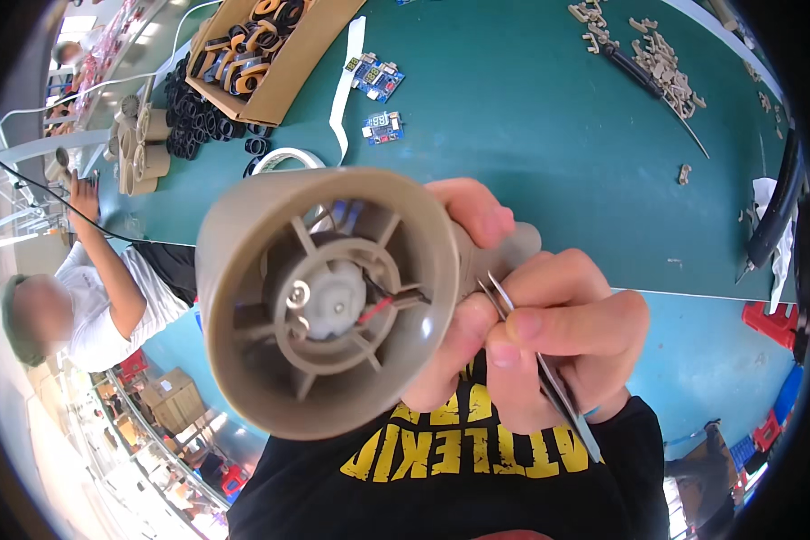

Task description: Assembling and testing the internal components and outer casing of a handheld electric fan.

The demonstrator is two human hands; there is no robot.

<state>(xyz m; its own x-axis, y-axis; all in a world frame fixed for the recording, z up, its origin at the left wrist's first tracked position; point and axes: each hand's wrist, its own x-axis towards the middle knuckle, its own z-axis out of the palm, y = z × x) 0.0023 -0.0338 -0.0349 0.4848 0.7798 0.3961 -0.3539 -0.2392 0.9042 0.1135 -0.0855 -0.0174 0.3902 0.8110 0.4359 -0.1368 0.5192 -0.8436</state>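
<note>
In front of my chest, a beige round housing [220,279] faces up with its wide opening tilted toward the view. Spokes inside it carry a ring around a white motor [333,301], with a red and a black wire [378,306] at its side. My left hand [454,351] is closed around the short handle [517,247] of this housing; part of the hand is behind it. Pinched in the fingers of my right hand [571,333] is a pair of metal tweezers [558,391]. Their tips are beside the handle, close to my left thumb. Anything between the tips is too small to tell.
On the green table [549,108] lie a cardboard box [288,81] of orange and black parts, black rings [193,121], a tape roll [288,160], circuit boards [378,79], a soldering iron [648,76] and small beige pieces [670,72]. Beige housings [144,148] and a co-worker [108,297] are leftward.
</note>
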